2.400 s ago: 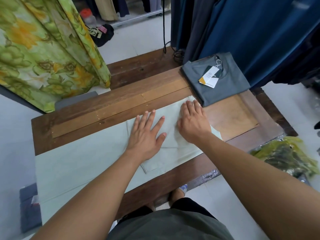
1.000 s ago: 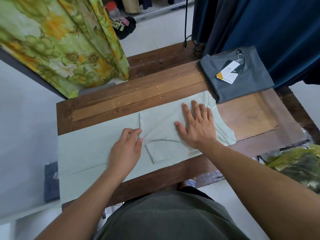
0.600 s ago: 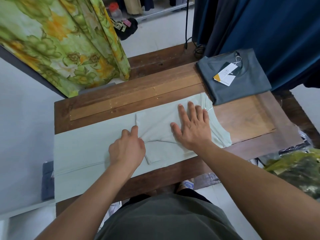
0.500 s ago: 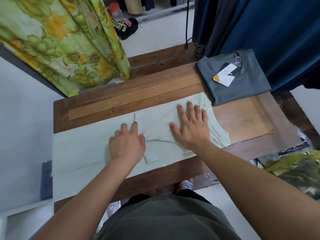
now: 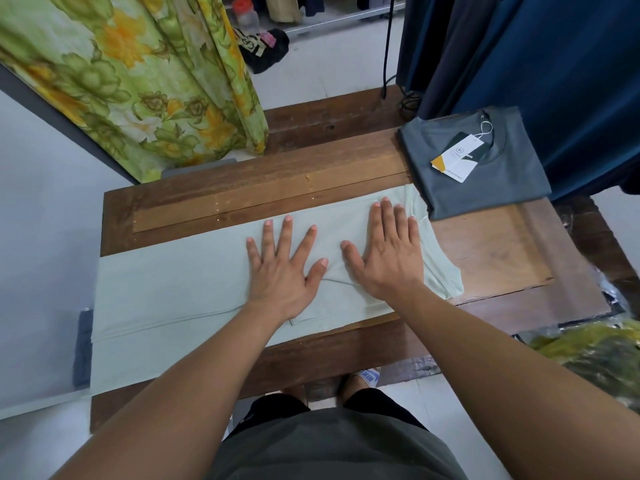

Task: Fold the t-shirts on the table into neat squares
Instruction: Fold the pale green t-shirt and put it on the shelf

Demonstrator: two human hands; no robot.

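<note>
Head-worn camera looks steeply down, close over the table (image 5: 485, 258).

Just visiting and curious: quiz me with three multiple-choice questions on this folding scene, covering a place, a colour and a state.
1. Where is the folded grey t-shirt? A) on the floor B) on the table, far right C) under both palms
2. What colour is the spread-out t-shirt? A) red B) black C) pale green
3. How do the left hand and right hand lie? A) flat, fingers straight B) clenched C) pinching a tag
Answers: 1 B, it sits on the far right boards; 2 C, its cloth is pale green; 3 A, both press flat on it.
</note>
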